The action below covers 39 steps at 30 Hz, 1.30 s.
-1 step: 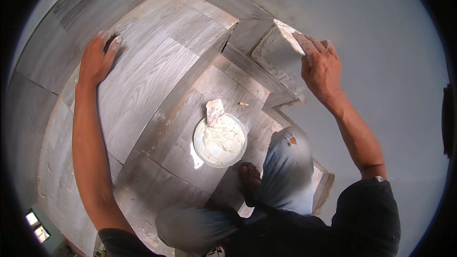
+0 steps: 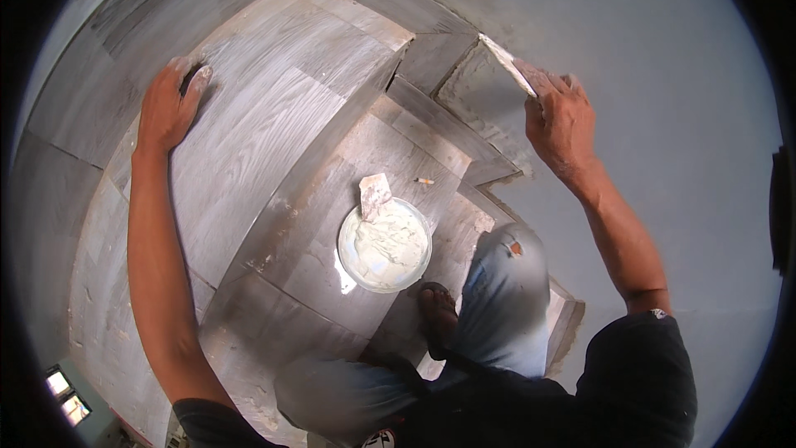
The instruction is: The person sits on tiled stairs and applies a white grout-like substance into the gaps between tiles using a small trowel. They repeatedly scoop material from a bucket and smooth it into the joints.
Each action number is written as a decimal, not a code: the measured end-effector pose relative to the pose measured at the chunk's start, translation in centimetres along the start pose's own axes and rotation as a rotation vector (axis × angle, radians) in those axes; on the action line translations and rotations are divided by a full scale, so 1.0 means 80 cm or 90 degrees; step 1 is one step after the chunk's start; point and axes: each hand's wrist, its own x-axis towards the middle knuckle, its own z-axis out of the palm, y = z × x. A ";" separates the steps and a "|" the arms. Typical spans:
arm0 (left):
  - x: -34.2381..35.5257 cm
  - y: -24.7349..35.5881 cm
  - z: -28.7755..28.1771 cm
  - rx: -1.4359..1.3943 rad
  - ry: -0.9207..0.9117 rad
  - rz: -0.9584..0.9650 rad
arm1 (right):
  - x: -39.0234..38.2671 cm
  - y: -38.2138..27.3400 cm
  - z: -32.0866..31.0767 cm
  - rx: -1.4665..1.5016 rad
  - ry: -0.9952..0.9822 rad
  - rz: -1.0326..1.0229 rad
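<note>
In the head view, the right hand (image 2: 564, 126) has its grip clamped on a white-smeared scraper (image 2: 507, 63) at the grey wall (image 2: 672, 133), beside the skirting tiles (image 2: 434, 60). The left hand (image 2: 168, 106) rests on the upper step (image 2: 257, 129), thumb and fingers apart. Below, a bowl (image 2: 429, 254) of white paste (image 2: 388, 242) has a flat piece (image 2: 375, 191) leaning on its rim.

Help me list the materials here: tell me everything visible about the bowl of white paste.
The round, pale, perhaps plastic bowl stands upright on grey wood-look tile. Uneven, ridged white paste covers most of its inside. A flat, blotchy piece juts out over its far rim. Neither the left hand nor the right hand touches it.
</note>
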 end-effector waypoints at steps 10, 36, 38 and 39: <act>0.002 0.020 -0.004 -0.026 -0.009 0.022 | -0.075 0.006 0.104 0.342 -0.215 0.270; 0.008 0.049 -0.017 -0.096 -0.046 0.053 | -0.102 -0.019 0.203 0.207 -0.142 0.196; 0.009 0.050 -0.017 -0.101 -0.043 0.052 | -0.103 -0.012 0.198 0.198 -0.148 0.192; 0.009 0.051 -0.017 -0.110 -0.042 0.051 | -0.102 -0.008 0.194 0.194 -0.152 0.189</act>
